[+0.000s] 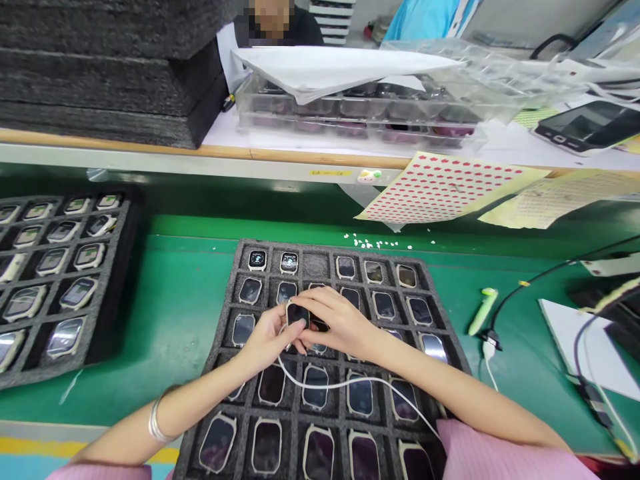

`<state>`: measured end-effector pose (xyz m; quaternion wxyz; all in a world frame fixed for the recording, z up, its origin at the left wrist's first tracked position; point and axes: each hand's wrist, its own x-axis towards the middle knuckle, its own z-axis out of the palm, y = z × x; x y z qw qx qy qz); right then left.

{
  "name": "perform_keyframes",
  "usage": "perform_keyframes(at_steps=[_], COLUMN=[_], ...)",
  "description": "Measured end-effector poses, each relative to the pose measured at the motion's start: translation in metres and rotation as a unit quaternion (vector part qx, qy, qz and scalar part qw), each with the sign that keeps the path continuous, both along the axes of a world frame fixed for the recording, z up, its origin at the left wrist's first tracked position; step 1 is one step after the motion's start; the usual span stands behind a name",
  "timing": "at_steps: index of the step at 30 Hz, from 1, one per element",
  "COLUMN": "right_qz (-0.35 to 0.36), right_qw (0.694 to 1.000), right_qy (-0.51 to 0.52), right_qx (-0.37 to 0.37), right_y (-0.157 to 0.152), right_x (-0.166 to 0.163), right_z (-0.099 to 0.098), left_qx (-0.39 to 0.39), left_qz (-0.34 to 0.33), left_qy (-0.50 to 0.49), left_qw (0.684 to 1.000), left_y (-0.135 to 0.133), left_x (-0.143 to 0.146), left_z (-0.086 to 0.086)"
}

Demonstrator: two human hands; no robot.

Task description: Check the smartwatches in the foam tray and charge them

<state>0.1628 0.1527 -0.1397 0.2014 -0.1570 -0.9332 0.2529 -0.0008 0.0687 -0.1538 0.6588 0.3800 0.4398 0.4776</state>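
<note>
Both my hands meet above a dark foam tray (316,265) whose compartments hold several smartwatches. Between them is one smartwatch (299,313) with a dark screen. My left hand (273,337) grips its lower left side, the thumb lying along the screen's lower edge. The fingers of my right hand (333,320) close on its top and right side. A white cable (345,384) runs from under my left hand across the tray towards my right sleeve; its end at the watch is hidden. Two watches in the back row, such as the corner smartwatch (257,260), have lit screens.
Another foam tray of watches (90,327) stands at the left. On the right lie a green pen-like tool (483,311), a cable connector (490,345) and a white sheet (585,347). A shelf (280,163) above bears foam blocks and clear plastic trays (360,107). A person (280,27) sits beyond.
</note>
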Motion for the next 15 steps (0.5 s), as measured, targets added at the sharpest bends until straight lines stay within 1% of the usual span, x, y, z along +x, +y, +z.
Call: perform_keyframes(at_steps=[6,15], right_qz=[-0.005,-0.005], right_qw=[0.999,0.999], right_qy=[0.026,0.033], right_qx=[-0.029,-0.034], right_y=[-0.0006,-0.0015], right_x=[-0.0005,0.0008], right_z=[-0.0030,-0.0049], left_qx=[-0.006,-0.026], left_qz=[-0.024,-0.023], left_qy=[0.005,0.008], left_qw=[1.000,0.999], left_y=[-0.0007,-0.0029], left_x=[-0.0015,-0.0014], left_z=[-0.0026,-0.0003])
